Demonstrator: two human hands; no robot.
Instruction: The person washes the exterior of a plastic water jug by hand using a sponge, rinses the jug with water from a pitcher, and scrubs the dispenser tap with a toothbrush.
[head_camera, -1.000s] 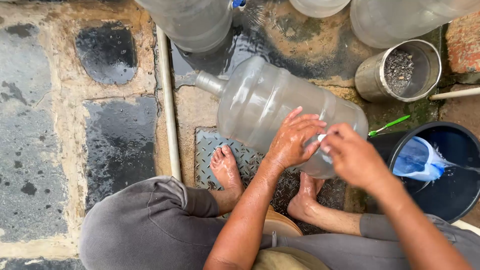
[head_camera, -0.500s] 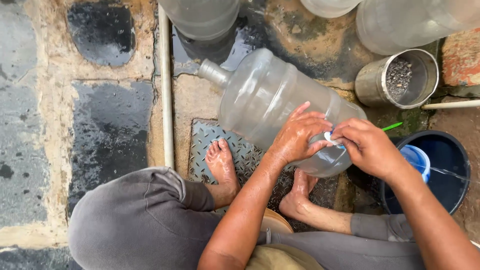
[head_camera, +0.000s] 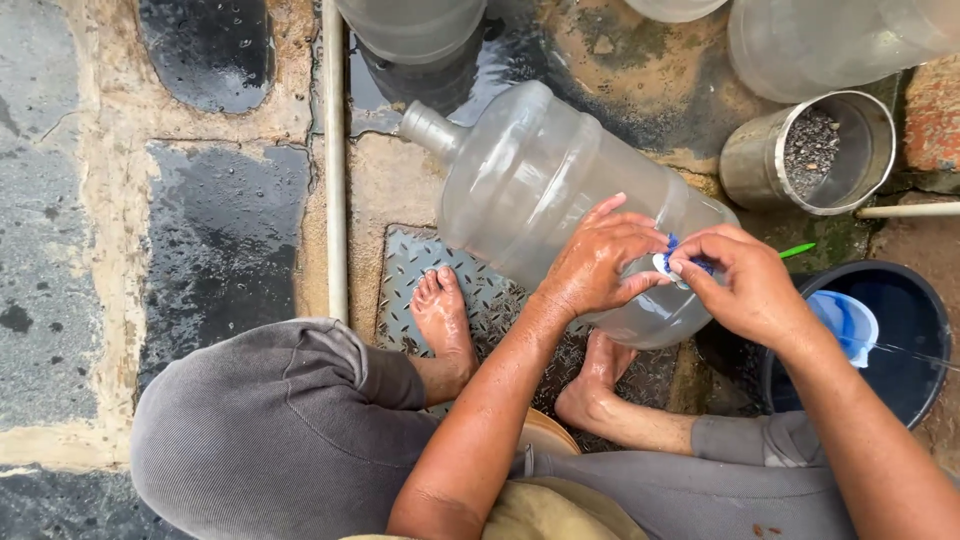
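Note:
A large clear plastic water jug lies on its side on the wet ground, neck pointing up-left. My left hand rests flat on the jug's lower side near its base, thumb against a small blue and white piece. My right hand pinches that same piece with fingertips, right beside the left hand. My bare feet stand on a metal tread plate under the jug.
A metal can with dark grit stands at upper right. A dark bucket with water and a blue and white scoop sits at right. More clear jugs stand at the top. A pale pipe runs along the ground at left.
My right hand has come away from the bucket to the jug's base and now pinches the small blue and white piece beside my left hand. The jug stays put.

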